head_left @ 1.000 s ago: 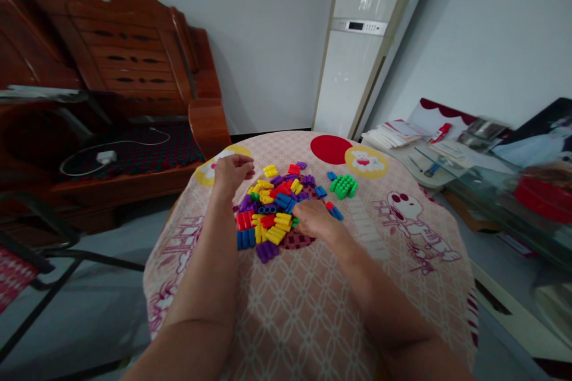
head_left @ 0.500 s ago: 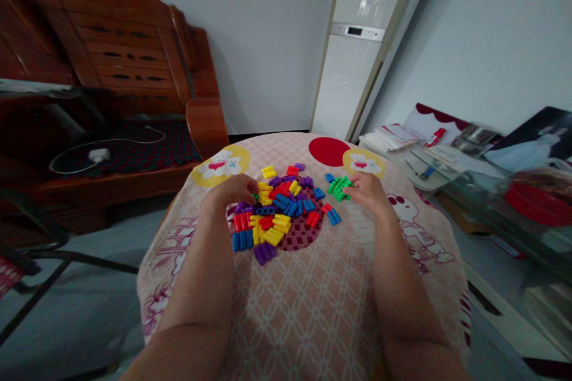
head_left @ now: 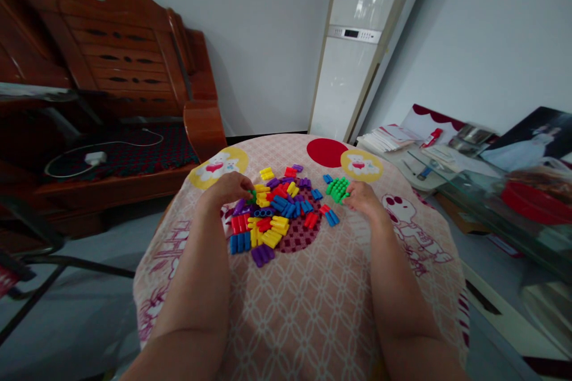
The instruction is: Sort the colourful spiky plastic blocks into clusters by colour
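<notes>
On the left side of the heap of plastic building blocks (head_left: 277, 205), my left hand (head_left: 232, 186) has its fingertips closed on a green building block (head_left: 252, 195), which they partly cover. The heap mixes red, yellow, blue and purple blocks shaped like joined tubes. Over to the right lies a separate cluster of green building blocks (head_left: 337, 189). My right hand (head_left: 363, 196) is at that cluster's right edge, its fingers pinched on a green block there; the fingers partly hide it.
A patterned cloth covers the round table (head_left: 295, 297). Behind the table stand a wooden bench (head_left: 127, 53) and a tall white air conditioner (head_left: 346, 77). To the right, a glass shelf (head_left: 473, 196) holds papers, a red basin (head_left: 531, 199) and a framed photo (head_left: 531, 134).
The view has shifted slightly. My left hand has drawn a little left, away from the yellow blocks, with the green block at its fingertips. My right hand stays beside the green cluster.
</notes>
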Tool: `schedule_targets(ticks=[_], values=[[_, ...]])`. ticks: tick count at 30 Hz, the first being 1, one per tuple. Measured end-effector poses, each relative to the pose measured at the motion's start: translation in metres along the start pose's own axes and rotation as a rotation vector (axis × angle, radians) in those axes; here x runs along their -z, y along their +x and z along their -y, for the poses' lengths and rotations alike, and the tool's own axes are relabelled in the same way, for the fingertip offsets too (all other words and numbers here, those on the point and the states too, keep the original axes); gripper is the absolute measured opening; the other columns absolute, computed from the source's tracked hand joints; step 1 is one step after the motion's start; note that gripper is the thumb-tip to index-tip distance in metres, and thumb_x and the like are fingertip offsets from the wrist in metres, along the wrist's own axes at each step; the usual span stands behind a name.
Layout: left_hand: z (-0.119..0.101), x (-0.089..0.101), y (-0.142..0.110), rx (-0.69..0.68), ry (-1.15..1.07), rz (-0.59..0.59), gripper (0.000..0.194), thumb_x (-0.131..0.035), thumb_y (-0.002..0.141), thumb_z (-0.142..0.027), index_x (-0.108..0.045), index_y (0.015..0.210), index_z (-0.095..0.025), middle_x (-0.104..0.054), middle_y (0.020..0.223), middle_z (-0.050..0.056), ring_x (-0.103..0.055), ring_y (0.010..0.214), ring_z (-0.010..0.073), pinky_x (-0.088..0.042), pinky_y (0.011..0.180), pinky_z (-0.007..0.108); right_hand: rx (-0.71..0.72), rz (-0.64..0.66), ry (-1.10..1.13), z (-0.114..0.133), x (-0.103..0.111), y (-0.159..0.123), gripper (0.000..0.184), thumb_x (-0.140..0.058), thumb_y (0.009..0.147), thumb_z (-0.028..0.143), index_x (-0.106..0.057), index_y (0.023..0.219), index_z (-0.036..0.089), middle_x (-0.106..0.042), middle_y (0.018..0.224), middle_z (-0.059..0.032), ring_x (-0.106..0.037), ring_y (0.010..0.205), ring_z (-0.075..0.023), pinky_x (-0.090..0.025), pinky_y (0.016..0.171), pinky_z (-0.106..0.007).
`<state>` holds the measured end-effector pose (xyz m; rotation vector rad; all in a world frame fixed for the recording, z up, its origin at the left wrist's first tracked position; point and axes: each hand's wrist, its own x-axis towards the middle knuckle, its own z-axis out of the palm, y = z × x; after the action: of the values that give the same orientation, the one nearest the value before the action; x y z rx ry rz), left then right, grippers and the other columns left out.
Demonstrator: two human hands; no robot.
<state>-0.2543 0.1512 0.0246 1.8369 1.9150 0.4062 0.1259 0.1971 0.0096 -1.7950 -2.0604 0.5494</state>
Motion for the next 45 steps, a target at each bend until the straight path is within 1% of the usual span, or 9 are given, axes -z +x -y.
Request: schedule_targets(ticks=[7,10,16,21,27,31,38,41,45], values=[[-0.017,0.01,-0.009,-0.106,-0.215,-0.2,0.016,-0.069,0.062,-0.03,-0.074,0.073,-0.02,-0.071,0.065,0.001,-0.064,0.062,0.0171,-0.046,0.058,0.025,-0.019,-0.067,0.165,0.007,0.01,-0.003,0.018,-0.069,0.071,0.019,-0.066,0.088,0.015,-0.057,0.05,0.0049,-0.054,0.041,-0.0104,-0.039,0.042,-0.018],[-0.042,0.005,-0.013,-0.221,-0.453,-0.146,0.023,-0.069,0.066,-0.033,-0.073,0.08,-0.015,-0.07,0.064,0.002,-0.061,0.058,0.0145,-0.047,0.056,0.024,0.066,-0.101,0.329,0.022,0.018,-0.01,0.009,-0.064,0.075,0.023,-0.065,0.079,0.015,-0.061,0.056,0.0012,-0.057,0.044,-0.0107,-0.04,0.042,-0.018],[-0.088,-0.025,-0.008,-0.38,-0.732,-0.013,0.026,-0.073,0.066,-0.032,-0.068,0.084,-0.013,-0.07,0.068,0.004,-0.063,0.059,0.0131,-0.05,0.057,0.023,0.319,-0.016,0.544,0.065,0.005,-0.025,0.024,-0.066,0.075,0.035,-0.069,0.086,0.013,-0.067,0.066,-0.0019,-0.059,0.051,-0.0119,-0.045,0.048,-0.021],[-0.108,-0.046,-0.005,-0.406,-0.691,-0.011,0.019,-0.071,0.069,-0.03,-0.066,0.079,-0.014,-0.066,0.06,0.0,-0.061,0.053,0.013,-0.048,0.051,0.023,0.479,-0.071,0.262,0.091,-0.008,-0.035,0.027,-0.068,0.078,0.032,-0.071,0.099,0.016,-0.072,0.078,-0.004,-0.065,0.069,-0.0162,-0.046,0.064,-0.025],[-0.12,-0.056,-0.006,-0.383,-0.678,-0.098,0.012,-0.068,0.069,-0.024,-0.063,0.073,-0.015,-0.063,0.057,-0.001,-0.059,0.051,0.0113,-0.045,0.048,0.02,0.431,-0.13,-0.225,0.109,-0.009,-0.046,0.019,-0.059,0.085,0.027,-0.071,0.096,0.017,-0.074,0.093,-0.0113,-0.067,0.087,-0.0217,-0.042,0.073,-0.027],[-0.12,-0.05,-0.008,-0.39,-0.773,-0.071,0.021,-0.07,0.071,-0.028,-0.065,0.086,-0.015,-0.068,0.066,0.001,-0.064,0.057,0.0131,-0.05,0.054,0.023,0.368,-0.223,-0.209,0.09,0.0,-0.036,0.021,-0.056,0.084,0.024,-0.071,0.098,0.019,-0.074,0.088,-0.008,-0.066,0.083,-0.0204,-0.043,0.072,-0.026],[-0.093,-0.019,-0.012,-0.231,-0.838,-0.227,0.029,-0.071,0.07,-0.033,-0.065,0.091,-0.013,-0.071,0.071,0.004,-0.066,0.06,0.0141,-0.054,0.058,0.026,0.074,-0.287,0.047,-0.009,0.031,0.0,0.014,-0.068,0.072,0.021,-0.072,0.084,0.015,-0.072,0.074,-0.0055,-0.066,0.071,-0.0181,-0.048,0.063,-0.023],[-0.086,-0.012,-0.014,-0.184,-0.871,-0.254,0.028,-0.07,0.07,-0.03,-0.065,0.091,-0.013,-0.071,0.072,0.004,-0.066,0.059,0.0137,-0.055,0.059,0.026,-0.088,-0.267,0.063,-0.033,0.023,0.006,0.009,-0.071,0.07,0.022,-0.07,0.074,0.014,-0.067,0.059,-0.0039,-0.065,0.061,-0.0182,-0.047,0.055,-0.023],[-0.087,-0.01,-0.016,-0.187,-0.88,-0.271,0.025,-0.069,0.07,-0.028,-0.065,0.089,-0.012,-0.07,0.072,0.004,-0.066,0.06,0.0132,-0.055,0.06,0.026,-0.209,-0.219,0.154,-0.035,0.001,0.01,0.01,-0.07,0.071,0.018,-0.07,0.079,0.013,-0.063,0.051,-0.0022,-0.064,0.052,-0.0169,-0.047,0.049,-0.022]])
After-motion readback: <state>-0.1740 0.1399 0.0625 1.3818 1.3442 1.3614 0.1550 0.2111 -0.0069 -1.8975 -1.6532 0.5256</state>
